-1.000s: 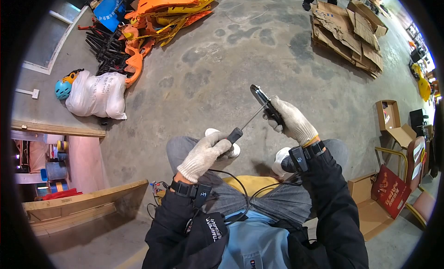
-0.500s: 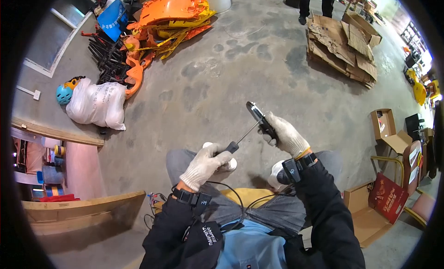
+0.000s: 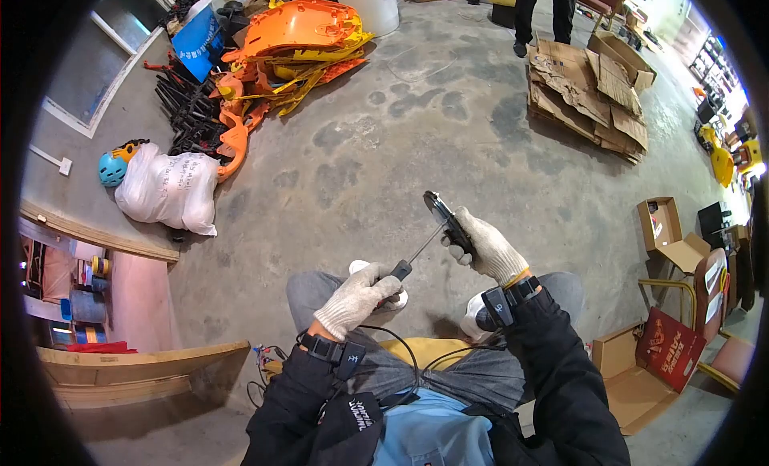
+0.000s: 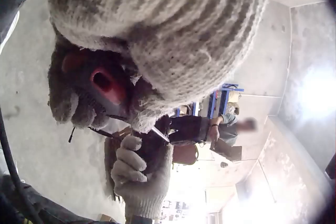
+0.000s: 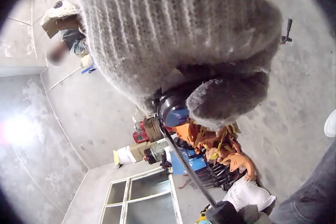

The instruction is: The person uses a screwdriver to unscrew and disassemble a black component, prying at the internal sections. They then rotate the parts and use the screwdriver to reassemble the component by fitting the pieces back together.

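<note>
In a knitted glove, my left hand (image 3: 352,299) grips the black handle of a screwdriver (image 3: 401,269); the left wrist view shows the red end of that handle (image 4: 107,85) within the curled fingers. Its thin metal shaft (image 3: 426,243) slants up to the right and meets a dark tool with a rounded metal end (image 3: 437,202). My gloved right hand (image 3: 490,248) holds this tool, fingers curled round its black body. In the right wrist view the shaft (image 5: 188,166) reaches the tool beside the glove; what its tip touches is hidden.
Orange and yellow plastic parts (image 3: 300,34), a white sack (image 3: 168,186) and a blue helmet (image 3: 112,169) lie at the left. Flattened cardboard (image 3: 589,98) lies at the upper right near a standing person (image 3: 545,14). Open boxes (image 3: 629,386) and a chair (image 3: 733,358) stand right.
Both hands have moved lower and slightly left in the head view, with the screwdriver and dark tool still held together. The surroundings have shifted with the head camera.
</note>
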The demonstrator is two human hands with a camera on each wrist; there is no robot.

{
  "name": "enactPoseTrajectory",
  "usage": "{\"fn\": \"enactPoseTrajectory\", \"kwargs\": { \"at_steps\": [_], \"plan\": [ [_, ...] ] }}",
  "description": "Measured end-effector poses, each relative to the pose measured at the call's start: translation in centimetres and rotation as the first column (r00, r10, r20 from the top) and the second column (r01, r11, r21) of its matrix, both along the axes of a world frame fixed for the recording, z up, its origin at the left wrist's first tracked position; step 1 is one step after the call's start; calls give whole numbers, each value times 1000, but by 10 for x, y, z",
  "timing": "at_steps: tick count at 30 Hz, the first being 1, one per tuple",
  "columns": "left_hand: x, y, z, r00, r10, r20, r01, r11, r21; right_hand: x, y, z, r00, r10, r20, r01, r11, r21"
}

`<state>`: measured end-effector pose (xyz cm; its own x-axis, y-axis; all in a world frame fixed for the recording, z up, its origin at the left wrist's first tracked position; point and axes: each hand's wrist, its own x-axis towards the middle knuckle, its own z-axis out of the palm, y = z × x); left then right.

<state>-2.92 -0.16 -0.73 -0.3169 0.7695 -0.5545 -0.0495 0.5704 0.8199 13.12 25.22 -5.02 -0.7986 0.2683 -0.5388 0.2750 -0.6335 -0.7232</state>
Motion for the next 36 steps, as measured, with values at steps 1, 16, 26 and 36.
{"fn": "enactPoseTrajectory", "kwargs": {
  "at_steps": [1,16,26,36],
  "plan": [
    [0,-1,1,1000,6,7,-6,1000,4,-1,-1,1,1000,-25,11,25,1000,0],
    [9,6,4,997,-32,-64,39,993,109,1,6,-9,921,-180,-346,166,984,-70],
    [8,3,2,999,-39,12,38,998,55,0,-1,-3,906,-243,-346,198,967,-160],
    [13,2,-6,988,-30,-150,33,999,17,0,-6,1,920,-200,-337,202,979,-31]
  ]
}}
